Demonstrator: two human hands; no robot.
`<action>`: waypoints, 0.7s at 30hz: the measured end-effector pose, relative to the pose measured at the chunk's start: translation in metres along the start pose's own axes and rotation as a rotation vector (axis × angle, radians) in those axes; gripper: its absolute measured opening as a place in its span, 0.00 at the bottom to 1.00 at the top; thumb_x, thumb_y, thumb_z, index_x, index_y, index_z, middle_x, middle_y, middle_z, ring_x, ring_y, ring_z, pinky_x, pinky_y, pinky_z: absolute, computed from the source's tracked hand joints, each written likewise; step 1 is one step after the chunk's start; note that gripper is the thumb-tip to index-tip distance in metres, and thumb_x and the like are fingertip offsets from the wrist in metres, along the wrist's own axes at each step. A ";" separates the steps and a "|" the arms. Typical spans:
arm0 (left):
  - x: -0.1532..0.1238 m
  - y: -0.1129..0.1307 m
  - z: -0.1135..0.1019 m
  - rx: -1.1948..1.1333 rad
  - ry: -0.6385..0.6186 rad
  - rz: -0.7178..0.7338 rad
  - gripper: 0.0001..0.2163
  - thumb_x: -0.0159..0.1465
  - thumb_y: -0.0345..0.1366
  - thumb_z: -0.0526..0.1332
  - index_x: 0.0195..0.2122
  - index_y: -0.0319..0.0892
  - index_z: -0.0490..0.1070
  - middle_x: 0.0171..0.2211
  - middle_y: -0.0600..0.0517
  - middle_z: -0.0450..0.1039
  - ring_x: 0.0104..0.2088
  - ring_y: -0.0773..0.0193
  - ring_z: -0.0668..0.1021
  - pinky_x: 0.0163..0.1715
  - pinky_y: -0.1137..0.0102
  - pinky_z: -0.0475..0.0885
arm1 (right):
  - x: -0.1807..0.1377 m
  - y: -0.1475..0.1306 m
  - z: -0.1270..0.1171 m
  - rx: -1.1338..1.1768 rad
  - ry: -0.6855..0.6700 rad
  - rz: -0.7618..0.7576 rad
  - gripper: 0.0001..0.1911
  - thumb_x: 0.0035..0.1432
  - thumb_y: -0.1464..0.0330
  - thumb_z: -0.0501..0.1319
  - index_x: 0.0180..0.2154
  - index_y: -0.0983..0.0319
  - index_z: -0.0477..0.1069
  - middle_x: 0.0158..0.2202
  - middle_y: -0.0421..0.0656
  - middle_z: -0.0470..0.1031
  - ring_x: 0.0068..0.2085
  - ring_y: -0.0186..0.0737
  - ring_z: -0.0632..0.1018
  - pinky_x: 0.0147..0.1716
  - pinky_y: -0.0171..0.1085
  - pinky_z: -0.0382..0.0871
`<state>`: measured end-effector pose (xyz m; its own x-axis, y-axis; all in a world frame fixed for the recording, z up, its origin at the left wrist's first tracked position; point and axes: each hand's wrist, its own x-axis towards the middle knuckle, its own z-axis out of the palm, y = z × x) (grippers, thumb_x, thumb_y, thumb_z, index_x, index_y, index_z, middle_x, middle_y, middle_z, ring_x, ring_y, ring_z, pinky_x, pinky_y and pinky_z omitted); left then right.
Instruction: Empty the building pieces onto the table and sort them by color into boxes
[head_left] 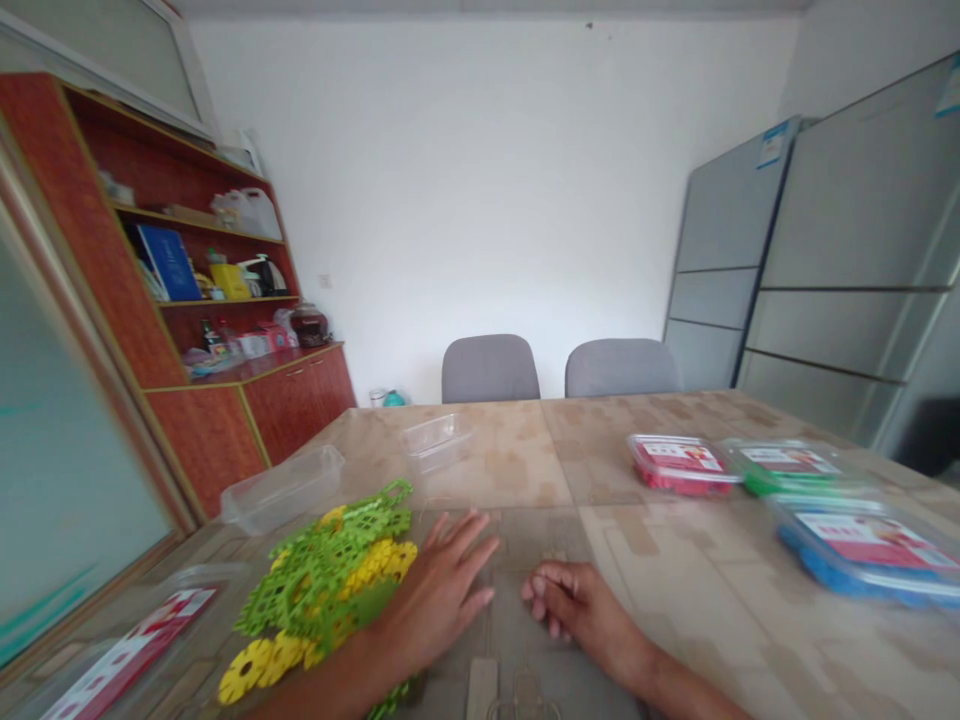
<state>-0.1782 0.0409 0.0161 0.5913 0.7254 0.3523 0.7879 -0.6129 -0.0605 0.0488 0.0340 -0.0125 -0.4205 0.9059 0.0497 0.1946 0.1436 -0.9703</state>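
Observation:
My left hand is open, palm down, its fingers spread beside a pile of plastic pieces. The pile holds green lattice-like pieces and yellow flower-shaped discs, many of them overlapping; my left forearm hides part of it. To the right, my right hand is closed low over the table, thumb against curled fingers. Whatever it may hold is hidden. The pieces seem linked together in places, though blur keeps me from telling how.
Two clear plastic boxes, one nearer and one farther, stand beyond the pile. A labelled lid lies at left. Lidded boxes with red, green and blue contents sit at right. Two grey chairs stand behind the table.

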 end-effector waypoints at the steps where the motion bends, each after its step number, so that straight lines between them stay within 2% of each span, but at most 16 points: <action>1: -0.011 0.003 0.005 0.034 -0.024 0.024 0.21 0.62 0.33 0.59 0.57 0.48 0.65 0.62 0.48 0.61 0.62 0.53 0.64 0.61 0.50 0.58 | 0.000 0.000 0.000 -0.002 0.001 0.001 0.31 0.54 0.43 0.53 0.31 0.65 0.71 0.22 0.39 0.67 0.19 0.28 0.65 0.19 0.29 0.57; 3: -0.029 -0.003 0.014 0.117 -0.049 0.029 0.21 0.63 0.29 0.55 0.57 0.48 0.65 0.62 0.47 0.62 0.62 0.53 0.64 0.60 0.49 0.57 | 0.001 0.000 0.000 -0.003 0.005 0.005 0.30 0.54 0.44 0.53 0.31 0.66 0.72 0.23 0.39 0.68 0.19 0.28 0.65 0.18 0.29 0.57; 6: -0.043 -0.026 0.021 0.236 -0.049 -0.029 0.25 0.61 0.21 0.51 0.57 0.48 0.66 0.62 0.46 0.61 0.62 0.51 0.63 0.59 0.46 0.58 | 0.001 -0.001 0.000 0.008 0.007 0.009 0.30 0.54 0.44 0.54 0.31 0.66 0.72 0.23 0.39 0.68 0.19 0.28 0.65 0.18 0.28 0.57; 8: -0.045 -0.037 0.018 0.263 -0.042 -0.046 0.25 0.61 0.21 0.50 0.56 0.47 0.67 0.62 0.46 0.61 0.62 0.50 0.63 0.59 0.45 0.58 | 0.002 -0.001 0.000 0.020 0.003 0.011 0.30 0.53 0.43 0.55 0.31 0.66 0.72 0.22 0.38 0.68 0.19 0.27 0.65 0.18 0.28 0.56; 10: -0.042 -0.035 0.012 0.233 -0.029 -0.036 0.23 0.62 0.23 0.51 0.56 0.47 0.68 0.61 0.46 0.62 0.62 0.50 0.64 0.59 0.45 0.58 | 0.002 -0.002 -0.001 0.034 -0.009 0.013 0.32 0.52 0.41 0.54 0.30 0.65 0.72 0.22 0.38 0.68 0.18 0.27 0.65 0.17 0.28 0.57; 12: -0.036 -0.020 0.003 0.148 -0.009 -0.022 0.21 0.63 0.25 0.51 0.55 0.47 0.68 0.61 0.47 0.63 0.61 0.51 0.65 0.59 0.46 0.58 | 0.002 -0.003 -0.003 0.050 -0.021 0.010 0.34 0.51 0.39 0.53 0.30 0.65 0.72 0.22 0.39 0.69 0.18 0.28 0.66 0.17 0.28 0.58; 16: -0.016 0.027 -0.015 -0.151 0.059 -0.016 0.20 0.64 0.28 0.52 0.56 0.49 0.67 0.59 0.49 0.65 0.60 0.56 0.67 0.60 0.53 0.60 | 0.005 -0.014 -0.019 0.054 0.016 -0.019 0.35 0.51 0.38 0.53 0.33 0.65 0.72 0.22 0.39 0.70 0.18 0.29 0.68 0.19 0.30 0.62; 18: -0.003 0.050 -0.020 -0.314 0.112 -0.018 0.18 0.64 0.28 0.53 0.53 0.48 0.69 0.58 0.49 0.68 0.59 0.58 0.68 0.59 0.59 0.63 | 0.007 -0.023 -0.037 0.035 0.082 -0.043 0.35 0.50 0.38 0.54 0.33 0.64 0.72 0.22 0.39 0.70 0.19 0.30 0.69 0.20 0.31 0.64; 21: 0.018 0.079 -0.023 -0.537 0.194 -0.022 0.16 0.63 0.27 0.53 0.49 0.46 0.71 0.55 0.48 0.70 0.57 0.60 0.70 0.57 0.63 0.66 | 0.007 -0.038 -0.079 -0.028 0.238 -0.080 0.33 0.49 0.39 0.55 0.32 0.64 0.72 0.24 0.41 0.72 0.21 0.33 0.71 0.22 0.33 0.64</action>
<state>-0.1088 -0.0017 0.0391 0.4931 0.7000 0.5165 0.5720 -0.7082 0.4138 0.1085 0.0663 0.0432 -0.2160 0.9589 0.1839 0.1944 0.2268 -0.9543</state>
